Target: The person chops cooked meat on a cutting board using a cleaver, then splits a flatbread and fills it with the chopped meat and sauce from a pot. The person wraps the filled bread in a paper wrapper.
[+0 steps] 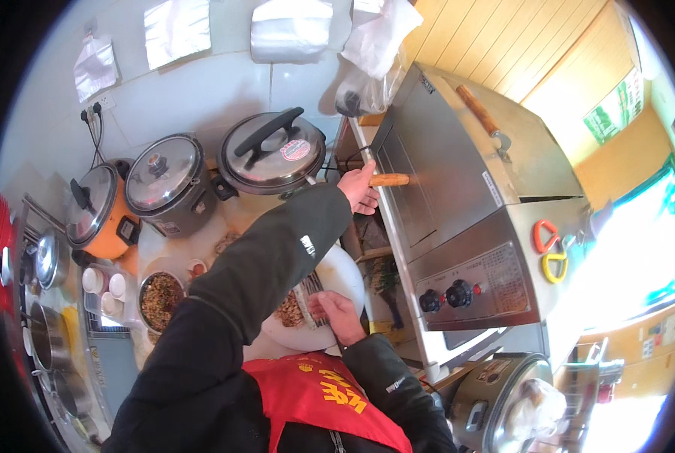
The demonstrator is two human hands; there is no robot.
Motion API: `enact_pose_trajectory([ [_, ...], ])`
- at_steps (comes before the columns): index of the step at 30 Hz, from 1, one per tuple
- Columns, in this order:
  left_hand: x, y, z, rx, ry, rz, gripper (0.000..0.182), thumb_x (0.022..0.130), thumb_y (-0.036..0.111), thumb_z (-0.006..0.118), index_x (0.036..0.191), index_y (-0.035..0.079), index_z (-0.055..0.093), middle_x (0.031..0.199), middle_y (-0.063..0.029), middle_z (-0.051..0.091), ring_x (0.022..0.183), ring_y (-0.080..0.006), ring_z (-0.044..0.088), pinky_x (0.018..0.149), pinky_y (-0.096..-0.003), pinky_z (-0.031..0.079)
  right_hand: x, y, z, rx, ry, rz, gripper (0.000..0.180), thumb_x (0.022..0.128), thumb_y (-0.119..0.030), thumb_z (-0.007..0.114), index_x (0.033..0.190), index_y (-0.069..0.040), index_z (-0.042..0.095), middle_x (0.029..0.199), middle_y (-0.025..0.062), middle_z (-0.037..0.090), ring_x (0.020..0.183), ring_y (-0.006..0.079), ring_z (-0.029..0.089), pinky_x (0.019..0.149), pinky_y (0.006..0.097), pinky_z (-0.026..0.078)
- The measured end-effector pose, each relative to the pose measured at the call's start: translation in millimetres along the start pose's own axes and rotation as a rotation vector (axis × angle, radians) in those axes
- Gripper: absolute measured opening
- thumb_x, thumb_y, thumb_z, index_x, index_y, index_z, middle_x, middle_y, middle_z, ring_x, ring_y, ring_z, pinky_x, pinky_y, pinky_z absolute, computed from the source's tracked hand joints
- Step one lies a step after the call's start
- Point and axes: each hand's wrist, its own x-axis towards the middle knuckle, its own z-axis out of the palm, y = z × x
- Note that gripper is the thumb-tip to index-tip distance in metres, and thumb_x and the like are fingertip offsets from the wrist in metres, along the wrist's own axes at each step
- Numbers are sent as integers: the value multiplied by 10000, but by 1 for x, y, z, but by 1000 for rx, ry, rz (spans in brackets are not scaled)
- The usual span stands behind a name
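Note:
My left hand is stretched out in front, beside the steel cooking appliance. A wooden handle sticks out between its thumb and loosely bent fingers; whether they grip it is unclear. My right hand holds a flat, blade-like tool with dark streaks at a round white board. Chopped brown food lies against the tool's left side. My left sleeve covers part of the board. A round bowl of minced brown filling stands to the left.
A steel oven-like appliance with knobs fills the right side. Along the wall stand a large lidded cooker, a grey cooker and an orange cooker. White cups sit at left. Another cooker stands lower right.

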Motion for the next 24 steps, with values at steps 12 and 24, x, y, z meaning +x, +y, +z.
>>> enact_pose_trajectory([
  [12, -89, -9, -137, 25, 133, 205, 232, 1022, 301, 587, 892, 111, 613, 693, 27, 527, 503, -52, 391, 410, -240, 245, 3, -192, -45, -825, 566, -764, 265, 1035, -105, 549, 1250, 40, 604, 1214, 152, 640, 1115, 230, 619, 1008, 369, 482],
  [24, -182, -8, -234, -23, 358, 161, 224, 1048, 321, 558, 1003, 101, 567, 732, 9, 521, 520, -62, 405, 428, -229, 273, 95, -176, -8, -1314, 198, -641, 611, 1050, -387, 498, 1502, 18, 428, 1550, 206, 444, 1470, 331, 368, 1223, 439, 263],
])
